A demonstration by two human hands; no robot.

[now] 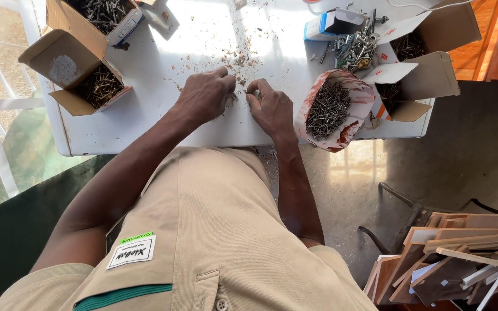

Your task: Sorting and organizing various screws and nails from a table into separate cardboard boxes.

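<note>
- Your left hand (206,95) rests knuckles-up on the white table (145,124), fingers curled narrow, fingertips pressed into the scatter of wood shavings (234,60).
- Your right hand (271,108) sits just beside it, also curled, thumb and forefinger pinched together near the left hand's fingertips; whether anything is held in that pinch, I cannot tell.
- The shavings spread from your fingertips toward the far side of the table, thickest right at your hands.
- Just to the right of your right hand stands a torn red-and-white paper bag (332,109), open at the top and full of dark nails.
- Beyond the bag, 2 open cardboard boxes (427,80) hold more dark fasteners, and a loose pile of silver screws and bolts (355,46) lies beside a small blue-and-white box (329,24).
- At the table's left edge, 1 open cardboard box of brass-coloured screws (99,85) overhangs the edge, with another box of dark screws (102,14) behind it.
- Your tan shirt (214,230) fills the lower view.
- On the floor at lower right, a stack of wood offcuts (456,253) leans together.
</note>
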